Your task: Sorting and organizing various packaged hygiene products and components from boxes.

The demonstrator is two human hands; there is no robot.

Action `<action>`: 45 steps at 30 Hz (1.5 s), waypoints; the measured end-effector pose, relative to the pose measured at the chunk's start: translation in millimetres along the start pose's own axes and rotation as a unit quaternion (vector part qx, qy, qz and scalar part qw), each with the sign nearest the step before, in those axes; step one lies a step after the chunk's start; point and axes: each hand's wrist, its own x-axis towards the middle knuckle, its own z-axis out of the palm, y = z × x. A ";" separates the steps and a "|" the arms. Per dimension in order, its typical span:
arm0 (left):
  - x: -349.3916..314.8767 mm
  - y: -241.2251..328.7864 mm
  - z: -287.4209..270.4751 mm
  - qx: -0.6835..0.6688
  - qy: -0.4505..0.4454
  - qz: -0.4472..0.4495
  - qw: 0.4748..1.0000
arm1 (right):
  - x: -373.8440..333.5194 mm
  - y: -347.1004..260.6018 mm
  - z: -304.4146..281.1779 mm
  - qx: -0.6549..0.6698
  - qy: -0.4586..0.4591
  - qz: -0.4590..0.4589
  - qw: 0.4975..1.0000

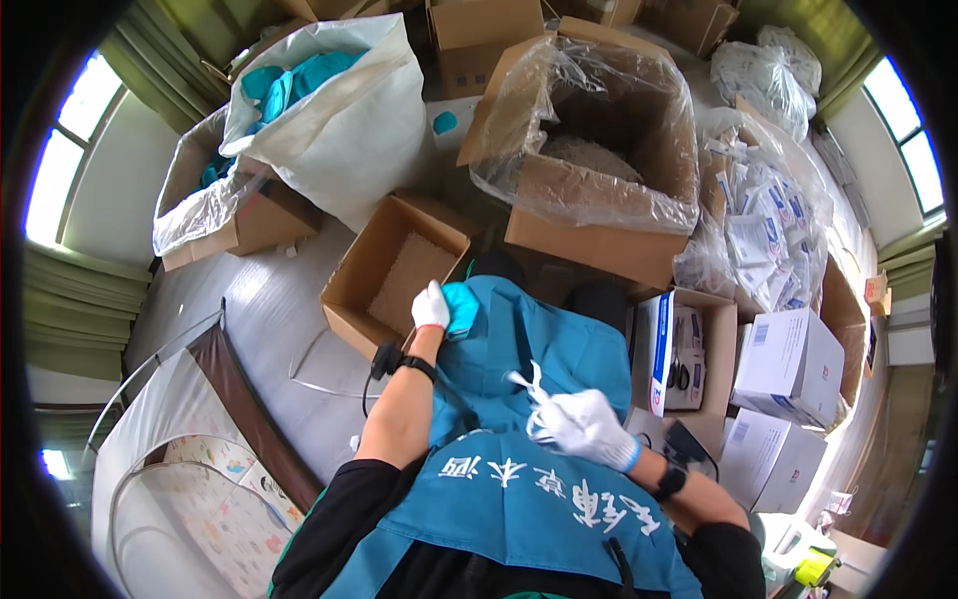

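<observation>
My left hand (pixel 430 305), in a white glove, is closed round the edge of a small teal piece (pixel 460 308) that looks like moulded fabric. It hangs over my lap, beside the right side of an open cardboard box (pixel 344 317). My right hand (pixel 589 427), also gloved in white, is in front of my chest above the blue apron (pixel 499 479). Its fingers are curled, and thin white strips (pixel 529 383) stick out from them. What the strips belong to is too small to tell.
A large white sack (pixel 339 130) holds teal pieces at the far left. Ahead stands a plastic-lined carton (pixel 599 205). To the right are a bag of white packets (pixel 763 240), white boxes (pixel 788 364) and a carton with scissors (pixel 714 324). A folded tent-like frame (pixel 200 449) lies left.
</observation>
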 end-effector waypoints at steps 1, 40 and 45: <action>2.2 -14.8 -2.8 0.023 -0.015 -0.003 1.000 | 2.3 -15.2 -14.0 -0.015 0.017 0.007 1.000; -44.0 208.5 -100.3 -0.302 -0.435 0.317 0.787 | 74.1 -57.2 -87.7 0.526 0.240 0.129 0.805; -96.3 217.6 -70.2 -0.359 -0.554 0.280 0.697 | 72.9 -53.4 -94.8 0.563 0.184 0.092 0.800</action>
